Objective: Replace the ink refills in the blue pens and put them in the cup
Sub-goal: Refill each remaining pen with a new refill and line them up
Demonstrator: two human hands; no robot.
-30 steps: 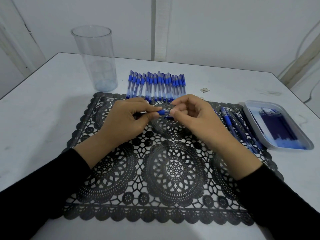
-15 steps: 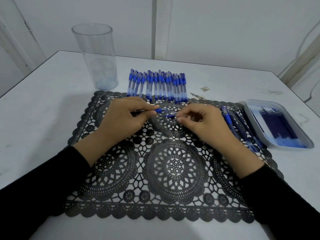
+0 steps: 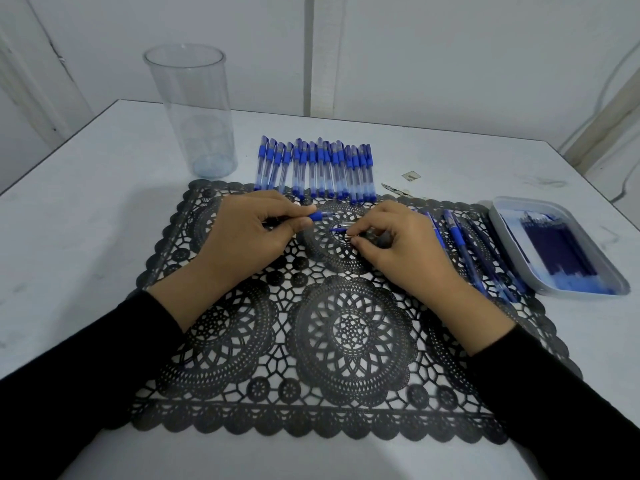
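Observation:
My left hand (image 3: 247, 233) grips a blue pen barrel (image 3: 320, 215) over the black lace mat (image 3: 349, 341), its open end pointing right. My right hand (image 3: 401, 245) pinches the small unscrewed tip piece (image 3: 341, 229) low over the mat, a short gap from the barrel. A row of several capped blue pens (image 3: 317, 169) lies at the mat's far edge. The clear plastic cup (image 3: 194, 112) stands upright at the back left with no pens in it. A grey tray (image 3: 557, 247) on the right holds dark blue refills.
A few more blue pens (image 3: 464, 244) lie on the mat between my right hand and the tray. A small scrap (image 3: 411, 175) and a thin sliver (image 3: 394, 190) lie on the white table behind the mat. White walls stand close behind the table.
The tip piece has come off the barrel. My right hand has drawn it away to the right and lowered it toward the mat, while my left hand keeps hold of the barrel.

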